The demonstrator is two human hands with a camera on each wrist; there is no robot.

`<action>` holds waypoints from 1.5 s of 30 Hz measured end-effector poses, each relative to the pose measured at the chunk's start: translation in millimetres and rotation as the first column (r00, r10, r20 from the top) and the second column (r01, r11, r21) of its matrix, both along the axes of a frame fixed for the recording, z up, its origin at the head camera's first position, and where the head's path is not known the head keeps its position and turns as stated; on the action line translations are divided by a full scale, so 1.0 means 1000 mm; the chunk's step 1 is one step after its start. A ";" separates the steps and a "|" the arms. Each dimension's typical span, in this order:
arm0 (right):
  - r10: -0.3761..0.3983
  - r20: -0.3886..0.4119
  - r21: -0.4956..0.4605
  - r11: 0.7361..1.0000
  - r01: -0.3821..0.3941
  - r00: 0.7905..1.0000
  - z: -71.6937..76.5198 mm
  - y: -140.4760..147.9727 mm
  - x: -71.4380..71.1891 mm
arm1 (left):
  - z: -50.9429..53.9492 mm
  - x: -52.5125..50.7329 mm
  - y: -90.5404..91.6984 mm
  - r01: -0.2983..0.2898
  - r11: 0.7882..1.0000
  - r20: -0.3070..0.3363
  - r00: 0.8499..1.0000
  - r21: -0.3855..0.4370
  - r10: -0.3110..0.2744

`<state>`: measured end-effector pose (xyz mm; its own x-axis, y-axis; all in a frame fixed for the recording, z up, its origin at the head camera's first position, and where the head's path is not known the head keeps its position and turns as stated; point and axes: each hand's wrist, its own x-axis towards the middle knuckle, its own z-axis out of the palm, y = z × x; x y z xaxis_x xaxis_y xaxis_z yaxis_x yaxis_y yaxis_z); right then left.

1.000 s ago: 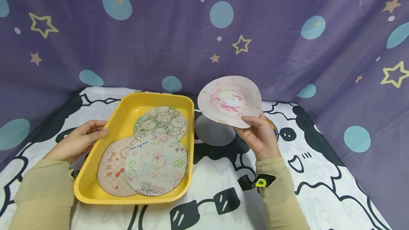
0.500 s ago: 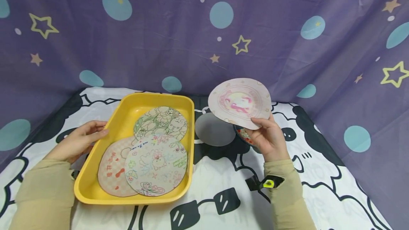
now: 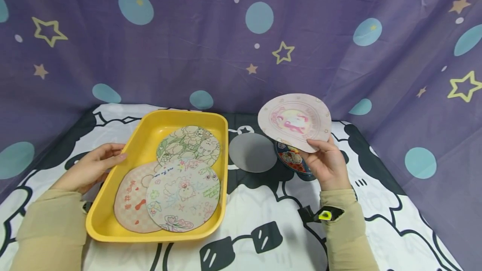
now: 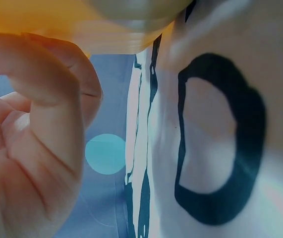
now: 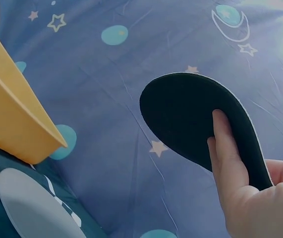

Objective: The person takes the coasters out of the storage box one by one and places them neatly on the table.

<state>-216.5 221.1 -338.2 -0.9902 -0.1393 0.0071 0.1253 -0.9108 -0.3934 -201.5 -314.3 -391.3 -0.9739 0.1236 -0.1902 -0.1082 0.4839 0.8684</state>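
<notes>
My right hand (image 3: 326, 163) pinches a pale pink round mouse pad (image 3: 294, 121) by its near edge, thumb on the printed face. The pad is raised above the table and bends slightly; its black underside shows in the right wrist view, with fingers (image 5: 225, 148) lying against it. At the left rim of a yellow tray (image 3: 141, 131), my left hand (image 3: 96, 165) grips with the thumb at the rim and curled fingers against the outside. Inside the tray lie a green floral pad (image 3: 188, 145), a pink checked pad (image 3: 129, 200) and a white pad with coloured drawings (image 3: 184, 195), overlapping.
Right of the tray, a plain grey disc (image 3: 252, 152) lies on the black-and-white patterned cloth (image 3: 260, 200). Beside it is a dark, colourful round pad (image 3: 291, 159), partly covered by my right hand and the raised pad. A purple curtain (image 3: 180, 57) hangs behind.
My right hand has moved to the right with the pink mouse pad, uncovering more of the grey disc and the dark colourful pad. The left hand and tray stay put.
</notes>
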 end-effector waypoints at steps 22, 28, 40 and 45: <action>-0.021 -0.010 -0.071 0.997 0.021 1.000 -0.004 0.037 0.000 | -0.002 -0.001 -0.002 -0.010 1.000 0.014 1.000 0.004 0.010; -0.030 -0.012 -0.098 0.995 0.029 0.999 -0.005 0.046 0.000 | -0.003 -0.002 -0.002 -0.008 1.000 0.007 1.000 0.007 0.008; -0.073 -0.001 -0.105 0.992 0.072 0.997 -0.012 0.066 -0.004 | -0.002 -0.001 -0.001 -0.009 1.000 0.012 1.000 0.012 0.009; -0.074 0.005 -0.118 0.990 0.075 0.997 -0.015 0.075 -0.007 | -0.003 -0.001 -0.001 -0.012 1.000 0.008 1.000 0.010 0.012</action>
<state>-223.7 295.8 -353.5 -0.9978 -0.0634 0.0184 0.0557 -0.9578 -0.2821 -203.0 -315.3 -393.9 -0.9739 0.1135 -0.1964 -0.1207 0.4736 0.8724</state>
